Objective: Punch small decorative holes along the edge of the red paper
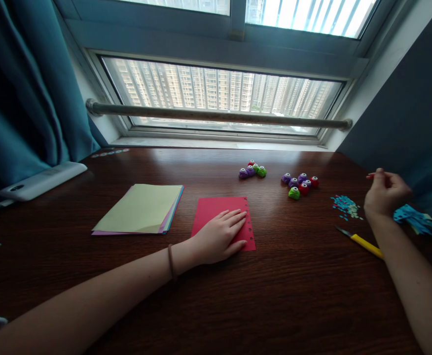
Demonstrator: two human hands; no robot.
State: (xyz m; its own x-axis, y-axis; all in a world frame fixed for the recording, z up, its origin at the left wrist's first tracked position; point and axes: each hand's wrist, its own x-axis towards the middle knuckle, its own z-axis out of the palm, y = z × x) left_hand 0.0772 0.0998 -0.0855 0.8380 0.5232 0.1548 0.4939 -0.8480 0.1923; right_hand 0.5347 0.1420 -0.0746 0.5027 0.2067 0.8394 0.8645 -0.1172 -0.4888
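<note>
My left hand (221, 234) lies flat, fingers stretched out, on a sheet of red paper (210, 209) that has a row of small holes along its right edge. My right hand (386, 192) is held above the table's right side with its fingers pinched together. A tiny reddish bit shows at its fingertips, too small to name. Below that hand is a yellow-handled craft knife (367, 245), its end partly hidden by my forearm. Beside it lies a scatter of small blue and pale paper bits (345, 206).
A stack of coloured paper (140, 209) lies left of the red sheet. Several purple, green and red toy-like pieces (253, 170) sit farther back, with another cluster (299, 185) to their right. Blue paper strips (417, 219) lie far right, a white device (44, 181) far left.
</note>
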